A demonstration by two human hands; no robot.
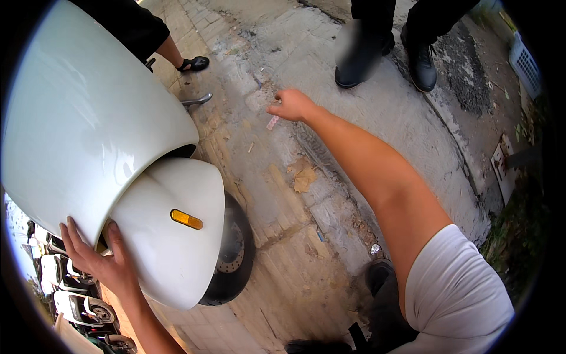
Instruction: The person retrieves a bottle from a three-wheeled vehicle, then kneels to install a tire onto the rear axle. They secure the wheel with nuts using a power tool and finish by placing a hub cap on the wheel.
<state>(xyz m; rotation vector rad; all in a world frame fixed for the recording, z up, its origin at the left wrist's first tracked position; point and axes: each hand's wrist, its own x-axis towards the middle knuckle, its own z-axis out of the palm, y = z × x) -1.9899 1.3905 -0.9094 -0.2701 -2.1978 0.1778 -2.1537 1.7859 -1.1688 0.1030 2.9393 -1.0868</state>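
Observation:
On the left stands a white scooter, its glossy body panel (100,112) arching over a white mudguard (171,253) with an amber reflector (186,219). Below the mudguard, part of a black wheel (236,253) with a brake disc shows. My left hand (106,259) lies against the panel's lower rim, fingers spread and thumb near the mudguard. Stretched out over the pavement, my right hand (292,106) has its fingers curled together. A small pink patterned strip (272,122) appears just under those fingertips; whether it is held or lies on the ground, I cannot tell.
A metal lever (197,100) juts from behind the scooter. Two people stand at the far side, one in a black strapped shoe (193,63), another in black shoes (421,68). A dry leaf (305,179) lies on the pavement; parked scooters (76,307) line the lower left.

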